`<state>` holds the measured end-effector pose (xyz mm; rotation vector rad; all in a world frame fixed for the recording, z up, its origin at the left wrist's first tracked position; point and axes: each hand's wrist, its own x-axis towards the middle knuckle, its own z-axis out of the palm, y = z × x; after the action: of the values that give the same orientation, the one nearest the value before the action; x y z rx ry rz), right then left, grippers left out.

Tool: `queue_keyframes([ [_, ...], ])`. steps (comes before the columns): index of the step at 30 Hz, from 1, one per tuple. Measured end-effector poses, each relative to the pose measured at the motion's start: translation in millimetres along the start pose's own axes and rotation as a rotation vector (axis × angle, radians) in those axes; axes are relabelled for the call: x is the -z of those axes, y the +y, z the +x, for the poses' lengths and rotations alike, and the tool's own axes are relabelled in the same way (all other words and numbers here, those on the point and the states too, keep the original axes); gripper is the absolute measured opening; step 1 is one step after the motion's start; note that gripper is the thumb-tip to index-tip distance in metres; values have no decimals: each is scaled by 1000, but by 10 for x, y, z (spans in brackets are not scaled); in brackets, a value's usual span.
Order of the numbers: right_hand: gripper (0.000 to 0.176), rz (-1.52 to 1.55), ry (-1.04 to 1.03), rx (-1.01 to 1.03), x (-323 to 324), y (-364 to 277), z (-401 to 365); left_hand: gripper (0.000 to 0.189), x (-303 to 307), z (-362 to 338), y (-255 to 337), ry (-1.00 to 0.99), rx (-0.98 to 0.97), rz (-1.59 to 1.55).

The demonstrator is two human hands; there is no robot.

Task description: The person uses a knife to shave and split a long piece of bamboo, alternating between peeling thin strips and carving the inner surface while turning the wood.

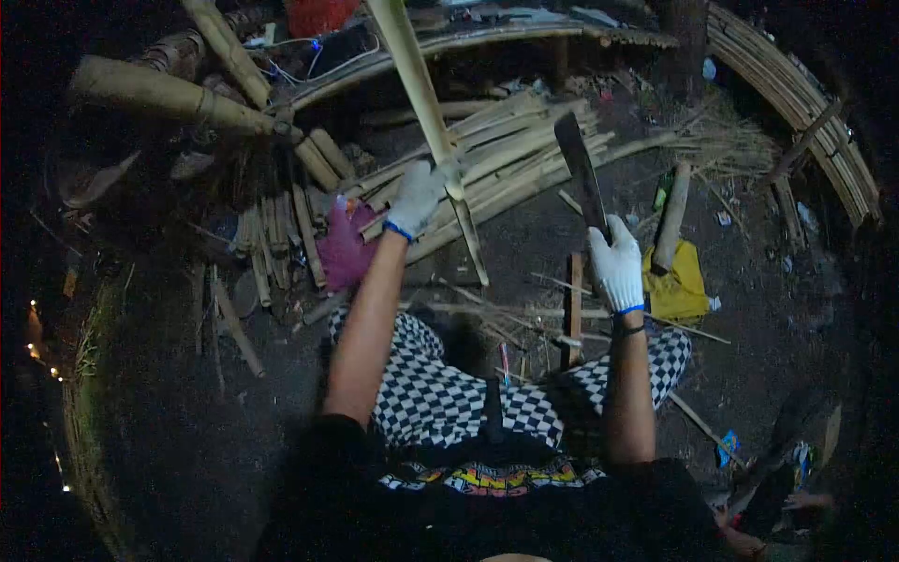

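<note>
In a white knitted glove, my left hand [417, 199] is closed around a long split bamboo piece [417, 84]. The piece rises away from me at a slant, and its lower end [471, 244] hangs past the hand. My right hand [618, 265], gloved the same way, grips a machete [581, 164] by its handle. The dark blade points up and slightly left, apart from the bamboo. Behind my left hand lies a pile of split bamboo strips [515, 150]. A purple cloth or bag [345, 245] is beside my left wrist.
Thick bamboo poles [154, 94] stick out at upper left. A curved bamboo bench edge [487, 40] spans the back. Near my right hand lie a yellow bag [682, 286] and a short log [671, 220]. Another person's hand [807, 501] shows at lower right.
</note>
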<state>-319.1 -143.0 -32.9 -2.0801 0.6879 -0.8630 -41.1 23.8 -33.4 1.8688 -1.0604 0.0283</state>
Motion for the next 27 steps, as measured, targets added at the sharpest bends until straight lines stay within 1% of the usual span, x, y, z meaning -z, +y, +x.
queue_keyframes([
  [1,26,-16,34,77,8,267,-25,40,-35,-67,12,25,-70,-4],
  [2,31,-50,-77,-54,72,490,-3,39,-50,13,-98,159,15,-103],
  [3,25,-116,-24,-18,71,826,6,39,-50,90,-184,295,93,-199],
  [5,34,-147,-83,-105,156,1171,65,25,166,192,64,311,63,-299],
  [6,34,-150,-79,-118,192,1318,114,27,260,289,173,384,1,-334],
  [7,33,-240,-110,-134,222,1456,189,29,346,407,279,460,-63,-372],
  [8,33,-326,-146,-151,239,1612,274,29,430,508,429,469,-65,-322],
  [9,33,-328,-150,-162,229,1810,361,30,482,585,527,477,-60,-269],
  [10,33,-381,-201,-176,192,1983,470,30,507,689,528,469,-52,-270],
  [11,33,-432,-246,-187,150,2146,585,30,532,851,507,457,-23,47],
  [12,34,-438,-275,-153,142,2130,631,30,514,1002,457,437,7,365],
  [13,34,-436,-278,-162,71,2191,646,30,445,1135,403,427,9,367],
  [15,34,-393,-230,-66,-104,2390,629,31,263,1387,262,348,-225,496],
  [16,33,-391,-241,-105,-195,2487,589,34,133,1564,47,373,-385,532],
  [17,32,-386,-259,-145,-279,2551,498,34,-3,1688,-74,380,-377,537],
  [19,39,-528,-507,-341,-411,2511,485,34,-330,1978,-273,218,-334,659],
  [21,38,-493,-611,-340,-532,2660,424,32,-783,2260,-526,179,-382,662],
  [22,37,-464,-611,-298,-579,2680,382,30,-1013,2390,-563,107,-277,646],
  [23,37,-441,-611,-260,-603,2652,350,28,-1281,2595,-777,83,-240,684],
  [25,34,-613,-734,-254,-568,2504,321,30,-1787,2901,-909,-100,-72,624],
  [27,34,-614,-745,-282,-563,2420,262,40,-2425,3139,-1299,-120,-119,549],
])
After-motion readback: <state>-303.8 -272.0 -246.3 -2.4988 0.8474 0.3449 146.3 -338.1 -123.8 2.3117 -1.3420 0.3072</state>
